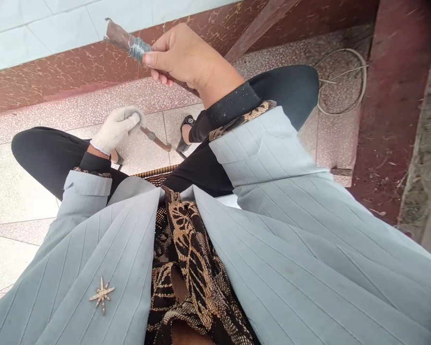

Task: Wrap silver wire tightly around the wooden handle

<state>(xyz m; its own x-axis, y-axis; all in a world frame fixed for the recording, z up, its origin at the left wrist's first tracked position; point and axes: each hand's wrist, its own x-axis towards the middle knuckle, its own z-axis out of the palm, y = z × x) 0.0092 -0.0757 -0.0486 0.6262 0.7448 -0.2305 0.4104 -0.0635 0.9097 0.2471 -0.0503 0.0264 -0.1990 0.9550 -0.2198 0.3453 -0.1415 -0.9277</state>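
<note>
Watching the head feed, I have both hands occupied. Right hand (185,57), ungloved, is up near the wall (64,31), thumb and fingers gripping a brown stick (118,36) wound with grey strands (139,49). Winding sits right beside the thumb; the stick's ragged end sticks out past it to the left, and the other end runs back under the palm toward the wrist. Can't make out whether the strands are wire or thread.

Left hand (113,125), in a white glove, is lower, above the floor (19,187). Fingers are curled onto a fuzzy grey bundle (140,115). A wooden handle (161,143) with a grey band partway along slants down and right from just beside the bundle (too small for me to say whether the glove has hold of it too). The two hands are apart, stick well above handle in my view.

Around that: black-trousered knees spread on both sides, one dark shoe (182,140) showing near the handle's lower end, a woven edge (154,173) between the legs. Right of the right knee I get a pale coiled cable (361,91) on speckled flooring, next to a red-brown board (384,115). Grey striped jacket (290,230) fills the foreground, star-shaped brooch (102,294) on its left side.
</note>
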